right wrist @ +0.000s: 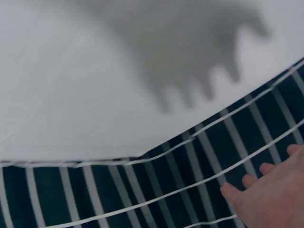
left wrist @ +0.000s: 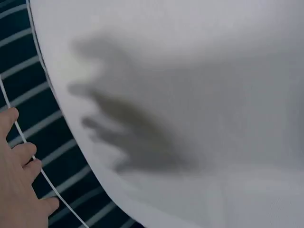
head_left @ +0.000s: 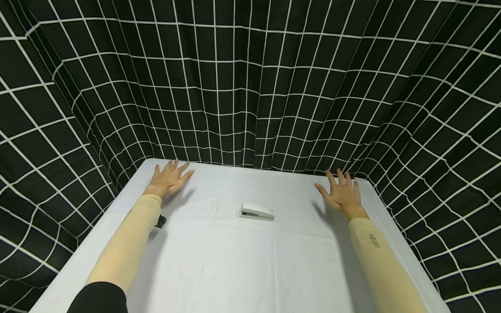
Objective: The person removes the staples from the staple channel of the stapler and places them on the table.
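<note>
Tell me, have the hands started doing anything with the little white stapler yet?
Not yet, it seems. The white stapler lies shut and alone in the middle of the white table, so nothing looks done. Nothing is in hand either: the left hand and right hand are spread open near the table's far corners, each well apart from the stapler. Reaching for it and picking it up are probably still left.

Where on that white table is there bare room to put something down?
The near half of the table, between the two sleeves and below the stapler, is bare. So are the strips between the stapler and the left hand and right hand.
</note>
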`<state>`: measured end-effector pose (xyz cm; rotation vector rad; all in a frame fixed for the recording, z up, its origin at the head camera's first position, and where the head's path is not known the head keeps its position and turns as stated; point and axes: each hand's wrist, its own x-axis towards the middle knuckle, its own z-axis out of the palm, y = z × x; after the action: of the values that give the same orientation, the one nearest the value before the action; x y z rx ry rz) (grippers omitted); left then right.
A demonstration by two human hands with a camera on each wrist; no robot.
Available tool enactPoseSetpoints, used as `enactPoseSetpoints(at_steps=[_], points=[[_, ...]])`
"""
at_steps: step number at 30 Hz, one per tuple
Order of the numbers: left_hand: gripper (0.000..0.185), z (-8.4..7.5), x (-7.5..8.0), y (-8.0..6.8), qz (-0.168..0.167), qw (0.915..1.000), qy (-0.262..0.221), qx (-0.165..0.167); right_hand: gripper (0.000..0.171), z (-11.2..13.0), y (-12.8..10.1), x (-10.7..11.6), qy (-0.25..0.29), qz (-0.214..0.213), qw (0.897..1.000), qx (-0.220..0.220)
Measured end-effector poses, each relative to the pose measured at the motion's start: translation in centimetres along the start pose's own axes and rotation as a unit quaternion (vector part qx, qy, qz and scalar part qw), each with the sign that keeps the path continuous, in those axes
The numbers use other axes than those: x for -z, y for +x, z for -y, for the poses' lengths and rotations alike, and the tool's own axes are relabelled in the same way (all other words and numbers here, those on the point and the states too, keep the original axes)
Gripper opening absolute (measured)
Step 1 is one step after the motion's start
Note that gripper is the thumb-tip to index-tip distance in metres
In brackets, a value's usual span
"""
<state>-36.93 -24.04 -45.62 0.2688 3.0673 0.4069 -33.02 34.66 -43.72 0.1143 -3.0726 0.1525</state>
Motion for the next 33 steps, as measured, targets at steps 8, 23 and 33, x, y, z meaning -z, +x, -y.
enactPoseSetpoints(at_steps=[8, 23, 33], points=[[0.062, -7.0, -2.1, -0.3, 0.036, 0.9837, -0.049, -0.169, 0.077, 8.4, 0.0, -0.5, 0.067, -0.008, 0.991, 0.118], [0.049, -12.0, -8.7, -1.2, 0.084, 0.9344, -0.203, -0.280, 0.051, 18.4, -1.8, -5.0, 0.186, 0.043, 0.955, 0.229], [0.031, -12.2, -10.1, -0.2, 0.075, 0.9310, -0.234, -0.270, 0.042, 19.8, -1.5, -5.8, 0.199, 0.050, 0.948, 0.245]])
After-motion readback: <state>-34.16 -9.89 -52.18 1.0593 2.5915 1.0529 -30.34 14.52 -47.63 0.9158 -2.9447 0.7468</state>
